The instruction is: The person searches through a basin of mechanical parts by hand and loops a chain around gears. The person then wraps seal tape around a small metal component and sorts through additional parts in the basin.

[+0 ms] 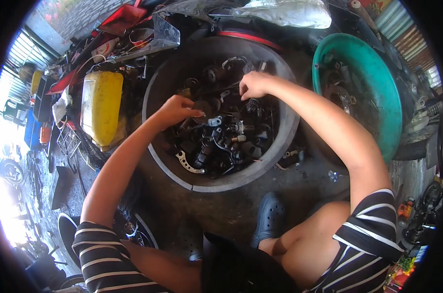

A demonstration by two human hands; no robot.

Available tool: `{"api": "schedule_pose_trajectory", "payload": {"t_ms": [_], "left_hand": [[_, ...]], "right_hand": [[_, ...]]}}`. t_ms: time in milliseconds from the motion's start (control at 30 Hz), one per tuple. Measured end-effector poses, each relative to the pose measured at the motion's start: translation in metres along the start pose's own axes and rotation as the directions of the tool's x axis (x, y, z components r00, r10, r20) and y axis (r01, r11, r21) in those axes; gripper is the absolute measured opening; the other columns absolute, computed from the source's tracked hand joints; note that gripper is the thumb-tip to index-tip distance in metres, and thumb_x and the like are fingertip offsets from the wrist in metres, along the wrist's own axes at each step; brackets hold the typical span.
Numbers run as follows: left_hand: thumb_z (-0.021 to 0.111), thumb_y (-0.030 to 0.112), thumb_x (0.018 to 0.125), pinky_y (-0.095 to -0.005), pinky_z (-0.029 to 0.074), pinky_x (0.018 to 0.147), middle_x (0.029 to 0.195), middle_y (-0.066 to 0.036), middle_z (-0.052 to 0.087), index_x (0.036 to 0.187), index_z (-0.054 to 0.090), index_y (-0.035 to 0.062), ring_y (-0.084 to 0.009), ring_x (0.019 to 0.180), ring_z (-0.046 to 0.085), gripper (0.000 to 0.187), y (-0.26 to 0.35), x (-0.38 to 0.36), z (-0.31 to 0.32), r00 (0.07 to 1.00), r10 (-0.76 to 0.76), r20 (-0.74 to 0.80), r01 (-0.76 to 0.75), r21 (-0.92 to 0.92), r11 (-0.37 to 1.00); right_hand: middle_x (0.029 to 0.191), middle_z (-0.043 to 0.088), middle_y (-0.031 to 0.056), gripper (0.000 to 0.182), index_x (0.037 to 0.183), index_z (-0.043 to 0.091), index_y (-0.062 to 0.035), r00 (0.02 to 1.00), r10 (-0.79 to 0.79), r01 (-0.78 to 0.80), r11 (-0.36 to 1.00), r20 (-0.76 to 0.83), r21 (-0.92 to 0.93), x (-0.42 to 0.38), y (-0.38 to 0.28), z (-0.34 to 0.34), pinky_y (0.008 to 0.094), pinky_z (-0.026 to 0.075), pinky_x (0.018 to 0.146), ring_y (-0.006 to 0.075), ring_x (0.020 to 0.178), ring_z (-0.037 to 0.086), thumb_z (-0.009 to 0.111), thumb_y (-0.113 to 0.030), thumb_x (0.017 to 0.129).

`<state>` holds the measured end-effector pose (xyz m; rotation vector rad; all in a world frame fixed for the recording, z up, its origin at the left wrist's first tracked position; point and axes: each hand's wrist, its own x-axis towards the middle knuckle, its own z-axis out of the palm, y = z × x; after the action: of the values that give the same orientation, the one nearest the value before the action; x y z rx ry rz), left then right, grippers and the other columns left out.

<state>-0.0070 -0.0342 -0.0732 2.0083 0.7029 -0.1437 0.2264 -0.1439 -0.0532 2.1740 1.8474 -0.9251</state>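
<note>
A wide grey tub (221, 185) stands in front of me, filled with dark metal parts. Over its left side, my left hand (175, 111) pinches a dark, flat, disc-like part (202, 108) between thumb and fingers. My right hand (254, 85) hangs over the right part of the tub with fingers curled together; whether anything is between them is too small to tell. Just below it lies a dark ribbed part (253, 105). Near the middle of the heap is a small bluish-silver bracket (214, 121). A curved silver piece with holes (187, 163) rests at the lower left.
At the right stands a green basin (387, 97) with metal parts inside. A yellow container (107, 107) is left of the tub. Behind the tub lie a red-rimmed item (248, 36) and a plastic bag (290, 13). My shoe (269, 217) is close to the tub's near side.
</note>
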Motion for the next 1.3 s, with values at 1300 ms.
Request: {"api": "schedule_pose_trajectory", "payload": {"t_ms": [1300], "left_hand": [[0.058,0.037,0.062,-0.0387,0.041,0.079,0.085,-0.012,0.059,0.071,0.064,0.0051,-0.0268,0.089,0.054,0.034,-0.016,0.011,0.016,0.992,0.124,-0.007,-0.095,0.599,0.795]], "right_hand": [[0.091,0.061,0.0112,0.016,0.084,0.064,-0.0074,0.979,-0.016,-0.086,0.874,-0.204,-0.479,0.081,0.018,0.042,0.0336,0.048,0.073,0.0233,0.090,0.057,0.056,-0.010,0.070]]}}
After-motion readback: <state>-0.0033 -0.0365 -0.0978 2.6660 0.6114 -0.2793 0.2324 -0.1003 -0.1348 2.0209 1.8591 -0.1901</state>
